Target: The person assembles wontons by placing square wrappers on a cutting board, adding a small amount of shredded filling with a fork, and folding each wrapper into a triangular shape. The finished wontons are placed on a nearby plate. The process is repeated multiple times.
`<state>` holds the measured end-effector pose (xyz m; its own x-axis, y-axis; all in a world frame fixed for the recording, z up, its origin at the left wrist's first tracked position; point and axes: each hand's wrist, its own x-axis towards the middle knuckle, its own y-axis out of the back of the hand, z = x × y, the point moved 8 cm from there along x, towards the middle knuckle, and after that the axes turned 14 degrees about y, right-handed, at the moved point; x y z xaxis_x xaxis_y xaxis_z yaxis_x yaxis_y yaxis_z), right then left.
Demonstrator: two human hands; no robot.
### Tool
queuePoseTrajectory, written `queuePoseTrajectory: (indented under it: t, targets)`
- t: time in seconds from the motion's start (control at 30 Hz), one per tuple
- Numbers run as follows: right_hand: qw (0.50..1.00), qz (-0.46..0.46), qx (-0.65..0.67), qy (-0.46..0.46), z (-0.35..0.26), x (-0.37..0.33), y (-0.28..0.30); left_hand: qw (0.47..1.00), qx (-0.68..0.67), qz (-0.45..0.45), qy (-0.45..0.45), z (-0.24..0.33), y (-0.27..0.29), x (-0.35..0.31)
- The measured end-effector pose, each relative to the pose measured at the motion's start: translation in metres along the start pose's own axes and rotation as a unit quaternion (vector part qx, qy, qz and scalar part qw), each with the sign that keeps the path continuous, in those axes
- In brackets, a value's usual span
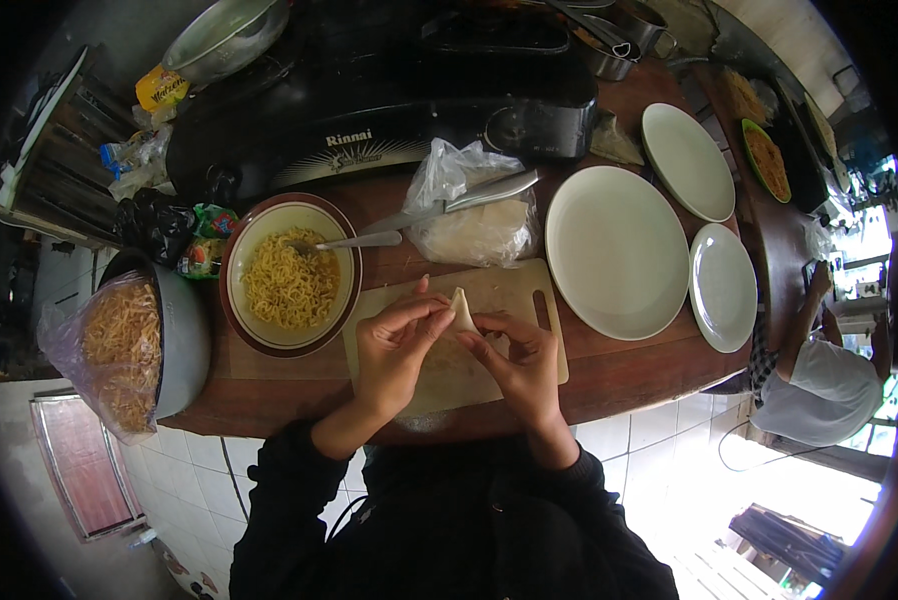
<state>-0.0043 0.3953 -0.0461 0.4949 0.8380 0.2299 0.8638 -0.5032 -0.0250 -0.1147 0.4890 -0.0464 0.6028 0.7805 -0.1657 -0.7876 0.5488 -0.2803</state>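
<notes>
Between my two hands is a small pale folded dough wrapper (462,312), its pointed tip facing up. My left hand (395,345) pinches it from the left with thumb and fingers. On the other side, the fingers of my right hand (518,362) close on its lower right edge. Whether anything is inside the wrapper is hidden. Both hands are above a wooden cutting board (449,385). Behind the board lies a plastic bag of flat pale wrappers (484,230), with a knife (489,192) across it. A bowl of yellow noodles (291,285) with a spoon (364,240) stands to the left.
Three white plates stand right, the largest (617,255) beside the board. A black gas stove (369,110) spans the back. At far left, a plastic bag of noodles (119,345) rests on a grey pot (184,335). Another person (819,390) sits at far right.
</notes>
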Motion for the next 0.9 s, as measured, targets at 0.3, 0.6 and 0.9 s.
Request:
queuePoseTrajectory:
  t: [0.3, 0.6, 0.9]
  targets:
    - [0.998, 0.042, 0.028, -0.027, 0.000, 0.000, 0.008, 0.995, -0.032, 0.018, 0.089, -0.007, 0.000, -0.001]
    - [0.999, 0.038, -0.001, 0.008, -0.001, 0.000, 0.009, 0.997, 0.065, 0.021, 0.033, 0.000, -0.001, -0.004]
    - [0.998, 0.054, 0.017, 0.003, 0.002, -0.001, 0.005, 0.993, 0.101, 0.024, -0.051, 0.008, -0.005, -0.005]
